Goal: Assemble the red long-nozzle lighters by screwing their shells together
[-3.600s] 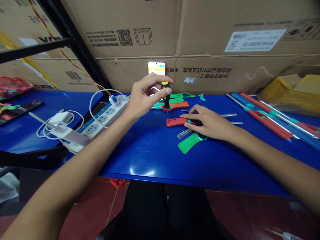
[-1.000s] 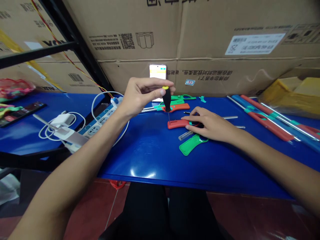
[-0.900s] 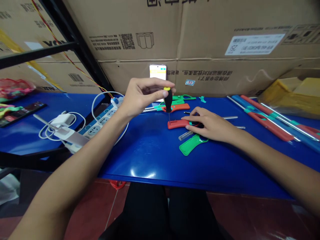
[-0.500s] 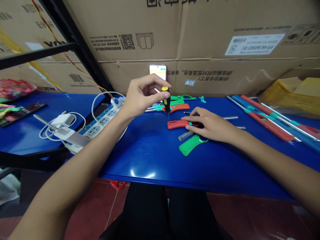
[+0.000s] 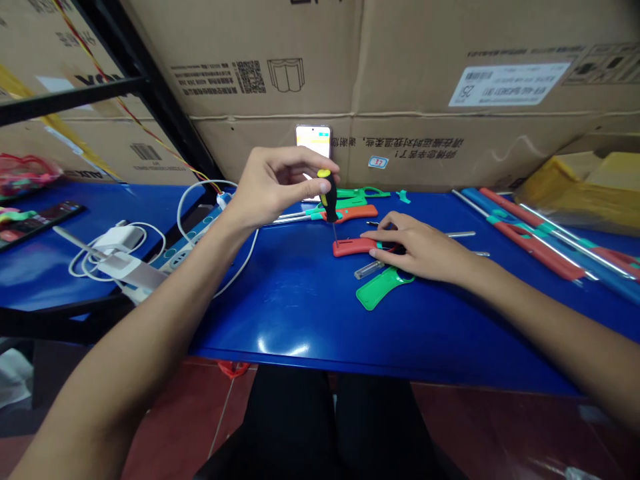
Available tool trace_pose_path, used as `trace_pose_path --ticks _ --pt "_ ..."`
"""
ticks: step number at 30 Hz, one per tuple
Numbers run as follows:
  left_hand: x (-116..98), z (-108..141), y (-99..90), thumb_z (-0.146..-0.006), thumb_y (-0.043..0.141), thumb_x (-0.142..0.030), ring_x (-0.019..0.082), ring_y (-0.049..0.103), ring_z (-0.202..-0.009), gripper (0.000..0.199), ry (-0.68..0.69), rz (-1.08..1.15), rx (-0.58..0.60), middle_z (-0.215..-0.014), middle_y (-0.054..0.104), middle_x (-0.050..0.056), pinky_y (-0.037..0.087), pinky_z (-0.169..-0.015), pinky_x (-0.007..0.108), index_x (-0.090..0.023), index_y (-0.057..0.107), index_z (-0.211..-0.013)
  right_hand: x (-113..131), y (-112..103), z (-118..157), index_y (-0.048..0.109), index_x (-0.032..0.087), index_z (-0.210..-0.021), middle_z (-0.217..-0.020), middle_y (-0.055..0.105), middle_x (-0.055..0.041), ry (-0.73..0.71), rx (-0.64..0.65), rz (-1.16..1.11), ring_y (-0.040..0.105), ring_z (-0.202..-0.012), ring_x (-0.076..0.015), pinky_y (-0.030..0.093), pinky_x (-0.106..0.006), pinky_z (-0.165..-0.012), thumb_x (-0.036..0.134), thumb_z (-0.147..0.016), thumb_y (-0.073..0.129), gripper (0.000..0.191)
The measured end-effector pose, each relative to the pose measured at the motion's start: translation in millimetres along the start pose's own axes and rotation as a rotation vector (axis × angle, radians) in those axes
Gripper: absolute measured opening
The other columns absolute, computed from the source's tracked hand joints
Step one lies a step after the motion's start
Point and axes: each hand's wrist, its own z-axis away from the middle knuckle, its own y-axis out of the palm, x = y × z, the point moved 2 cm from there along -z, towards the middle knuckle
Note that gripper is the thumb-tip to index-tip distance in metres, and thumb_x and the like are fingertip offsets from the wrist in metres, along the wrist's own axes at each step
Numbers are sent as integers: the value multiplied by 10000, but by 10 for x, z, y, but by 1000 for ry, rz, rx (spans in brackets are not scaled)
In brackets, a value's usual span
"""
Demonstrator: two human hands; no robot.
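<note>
A black and yellow screwdriver [image 5: 329, 200] is pinched between the thumb and fingers of my left hand [image 5: 280, 181]. It leans slightly, its tip at the left end of a red plastic handle [image 5: 355, 247] lying on the blue table. The fingers of my right hand [image 5: 415, 247] are closed on the right end of that handle, hiding part of it. Just below lie a clear plastic piece [image 5: 369, 270] and a green handle cover [image 5: 378, 291]. Behind them is an orange handle [image 5: 356, 213] with green parts.
A lit phone [image 5: 313, 140] leans on the cardboard box [image 5: 400, 87]. Red and green lighters with long metal tubes [image 5: 540, 250] lie at the right. A power strip [image 5: 183, 253] with a white charger [image 5: 131, 267] and cables is at the left.
The screwdriver's top has tilted slightly to the left, its tip still on the red handle. My left hand has shifted a little left with it. The right hand keeps its hold.
</note>
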Motion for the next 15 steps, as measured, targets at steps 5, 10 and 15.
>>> trace_pose_path --ticks 5,10,15 --pt "3 6 -4 -892 969 -462 206 821 -911 312 7 16 9 -1051 871 59 699 -835 343 -242 898 -1102 -2 -1 -4 772 320 -1517 -1336 703 -152 6 6 -7 706 -1191 -359 594 -571 -1046 600 -1111 549 542" --pt "-14 5 -12 -903 961 -457 222 835 -955 304 -1 24 40 -1082 870 60 700 -877 345 -255 893 -1120 -7 4 -4 782 300 -1501 -1340 703 -156 3 -6 -9 705 -1207 -356 588 -573 -1079 596 -1109 551 543" --pt "-18 1 -7 -902 955 -471 220 829 -934 316 -5 21 47 -1079 871 59 701 -823 337 -254 892 -1122 -9 8 -6 783 323 -1498 -1321 707 -150 -7 -11 -14 709 -1190 -353 594 -581 -1081 586 -1102 568 522"
